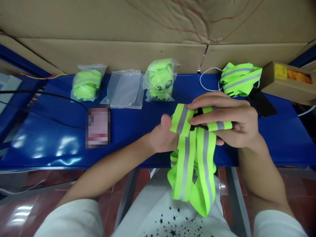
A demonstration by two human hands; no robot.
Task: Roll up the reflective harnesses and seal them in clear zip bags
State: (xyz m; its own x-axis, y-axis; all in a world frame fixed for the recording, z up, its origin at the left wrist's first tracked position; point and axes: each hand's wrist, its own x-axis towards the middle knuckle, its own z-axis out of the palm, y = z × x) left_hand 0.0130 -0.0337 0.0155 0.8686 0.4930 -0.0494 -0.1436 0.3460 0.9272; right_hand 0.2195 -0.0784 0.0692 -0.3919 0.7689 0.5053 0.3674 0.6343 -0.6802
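Right hand (229, 118) closed on a yellow-green reflective belt (186, 168), index and middle fingers laid over its upper part, where a black buckle (198, 113) shows between the bands. Left hand (165, 136) is at the belt's left side, thumb standing up and apart from it; the other fingers go behind the belt, so I cannot tell whether they grip. Below the hands, the belt hangs in long loops with grey stripes, in front of white clothing (160, 204) printed with dark stars.

Past the belt stretches a blue tabletop (133, 121). Well to the belt's left lies a flat pinkish item (98, 126), its surface pixelated, with black cables (49, 93) leading toward it. To the belt's right, beyond the right hand, is a flat black object (263, 103).

Farther from the belt and to its left are flat clear bags (124, 89), with a bagged green bundle (87, 84) farther left. A second bagged bundle (160, 79) sits beyond the belt, slightly left. Beyond it to the right lie a loose striped bundle (240, 79) and, farther right, a cardboard box (288, 85). Brown cardboard (123, 56) rises behind everything, farthest from the belt.
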